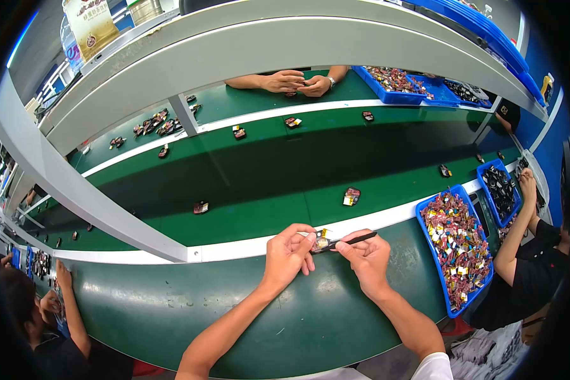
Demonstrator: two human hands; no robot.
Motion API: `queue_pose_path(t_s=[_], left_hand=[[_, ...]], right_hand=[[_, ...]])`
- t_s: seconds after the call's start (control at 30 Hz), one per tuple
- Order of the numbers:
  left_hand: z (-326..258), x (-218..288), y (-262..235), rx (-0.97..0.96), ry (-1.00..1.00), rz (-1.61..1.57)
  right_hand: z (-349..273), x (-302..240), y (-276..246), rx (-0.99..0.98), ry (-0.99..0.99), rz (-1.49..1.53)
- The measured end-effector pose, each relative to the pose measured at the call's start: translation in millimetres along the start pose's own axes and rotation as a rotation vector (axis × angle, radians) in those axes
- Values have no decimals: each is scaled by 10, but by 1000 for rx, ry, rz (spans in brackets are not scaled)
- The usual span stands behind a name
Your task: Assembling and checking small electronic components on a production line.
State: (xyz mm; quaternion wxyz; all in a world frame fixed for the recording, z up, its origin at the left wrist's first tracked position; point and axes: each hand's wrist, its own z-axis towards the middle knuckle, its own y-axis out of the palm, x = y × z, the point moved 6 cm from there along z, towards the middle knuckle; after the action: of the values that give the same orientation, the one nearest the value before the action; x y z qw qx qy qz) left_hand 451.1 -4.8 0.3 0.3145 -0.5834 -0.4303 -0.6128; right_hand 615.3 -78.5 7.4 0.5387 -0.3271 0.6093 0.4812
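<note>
My left hand (285, 258) is closed on a small electronic assembly (322, 242), dark with a yellow and white piece on it, and pinches it between thumb and fingers. In my right hand (368, 263) is a pair of slim black tweezers (361, 239). Their tip meets the assembly, and their back end points up to the right. Both hands are above the green worktop (234, 329), close to the white rail along the belt. Fingers partly hide the assembly, so its details cannot be made out.
A blue tray (448, 303) heaped with small red, white and yellow parts stands at my right. Behind it is a blue tray of black parts (500, 190). Similar assemblies lie spaced along the green belt (266, 221). A grey frame (101, 190) crosses overhead. Co-workers sit left, right and opposite.
</note>
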Motion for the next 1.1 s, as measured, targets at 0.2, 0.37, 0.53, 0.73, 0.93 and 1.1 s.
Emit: queue_pose_path(t_s=[0.2,0.37,0.53,0.73,0.93,1.1], left_hand=[[15,-32,7,-68,-39,-56],[3,-1,21,-88,-50,-93],[-2,-19,43,-112,-68,-129],[-9,-9,61,-106,-64,-107],[-8,-4,68,-126,-35,-72],[-5,-14,62,-142,-38,-53]], right_hand=[[-10,-14,-33,14,-82,-34],[-16,-37,-21,1,-186,-52],[-11,-23,-17,11,-246,-88],[-4,-20,-14,24,-240,-91],[6,-8,-25,10,-240,-96],[-7,-38,-25,-6,-269,-159]])
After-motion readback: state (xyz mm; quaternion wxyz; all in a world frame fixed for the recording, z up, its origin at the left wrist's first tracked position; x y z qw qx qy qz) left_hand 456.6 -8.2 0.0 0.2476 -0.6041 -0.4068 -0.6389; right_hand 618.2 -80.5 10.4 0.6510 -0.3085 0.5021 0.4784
